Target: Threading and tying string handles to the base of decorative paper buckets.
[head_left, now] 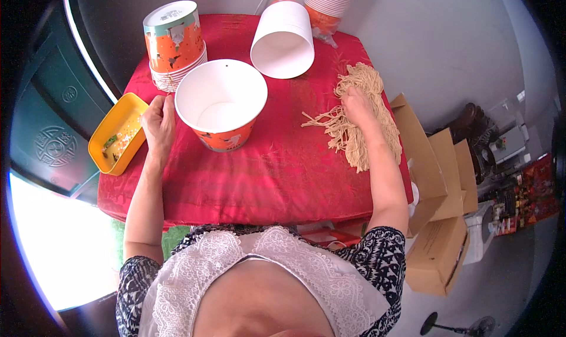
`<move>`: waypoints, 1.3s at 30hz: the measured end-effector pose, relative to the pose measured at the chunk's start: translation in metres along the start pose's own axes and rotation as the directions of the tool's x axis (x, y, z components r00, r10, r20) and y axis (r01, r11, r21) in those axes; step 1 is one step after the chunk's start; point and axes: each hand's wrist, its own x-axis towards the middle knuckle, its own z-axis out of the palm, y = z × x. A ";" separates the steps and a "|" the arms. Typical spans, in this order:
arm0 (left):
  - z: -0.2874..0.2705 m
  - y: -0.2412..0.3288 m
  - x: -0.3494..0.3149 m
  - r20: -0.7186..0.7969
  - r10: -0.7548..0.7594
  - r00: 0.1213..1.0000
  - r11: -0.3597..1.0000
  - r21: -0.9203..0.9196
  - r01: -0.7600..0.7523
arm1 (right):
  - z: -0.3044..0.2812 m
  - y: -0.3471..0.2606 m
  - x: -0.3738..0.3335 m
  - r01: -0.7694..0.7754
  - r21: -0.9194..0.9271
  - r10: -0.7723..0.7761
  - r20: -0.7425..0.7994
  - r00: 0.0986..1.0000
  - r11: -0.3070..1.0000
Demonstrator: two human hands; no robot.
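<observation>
On the right of the table lies a loose heap of beige cord-like strands, some trailing off to its left. My right hand is in the upper part of the heap, with its fingers closed on some strands. My left hand is closed, thumb up, between the yellow tray and an upright paper bucket; what it holds, if anything, I cannot make out. The bucket is white inside, orange patterned outside, and looks empty. The yellow tray holds small bits, some green, at the table's left edge.
A red cloth covers the table. Behind the upright bucket stand a stack of upside-down buckets and a white bucket on its side. A tall stack of paper buckets is at the back. Open cardboard boxes are to the right.
</observation>
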 end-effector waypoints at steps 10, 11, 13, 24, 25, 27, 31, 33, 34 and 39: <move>0.001 -0.005 -0.002 0.027 -0.027 0.999 0.999 -0.028 0.028 | -0.013 -0.002 0.001 -0.068 0.321 0.079 -0.019 0.997 0.945; 0.002 0.000 -0.001 0.027 -0.021 0.999 0.999 -0.027 0.022 | -0.017 -0.004 -0.001 -0.075 0.342 0.093 -0.036 0.995 0.937; -0.001 0.002 -0.002 0.024 -0.018 1.000 1.000 -0.021 0.018 | -0.030 -0.016 0.000 -0.077 0.365 0.103 -0.052 0.993 0.928; -0.003 0.001 -0.003 0.032 -0.024 0.999 0.999 -0.033 0.025 | -0.071 -0.143 -0.029 0.210 0.502 -0.180 -0.107 0.978 0.839; -0.005 0.003 -0.002 0.032 -0.024 0.999 0.999 -0.027 0.025 | -0.074 -0.158 -0.031 0.212 0.549 -0.194 -0.091 0.977 0.808; -0.009 0.011 0.000 -0.012 -0.006 1.000 0.999 -0.041 0.005 | -0.091 -0.183 -0.036 0.246 0.650 -0.230 -0.112 0.967 0.719; -0.018 0.043 0.001 0.014 0.024 1.000 0.978 -0.208 -0.020 | -0.121 -0.207 -0.036 0.276 0.778 -0.166 -0.220 0.961 0.565; -0.022 0.079 -0.003 0.054 0.055 0.997 0.941 -0.338 -0.034 | -0.132 -0.213 -0.036 0.177 0.862 -0.068 -0.165 0.984 0.475; -0.024 0.096 -0.006 0.106 0.050 0.993 0.946 -0.325 -0.013 | -0.136 -0.213 -0.039 0.137 0.889 -0.038 -0.134 0.990 0.437; -0.030 0.150 -0.031 0.527 -0.119 0.842 0.827 -0.417 0.378 | -0.144 -0.223 -0.038 0.076 0.952 -0.005 -0.078 0.997 0.297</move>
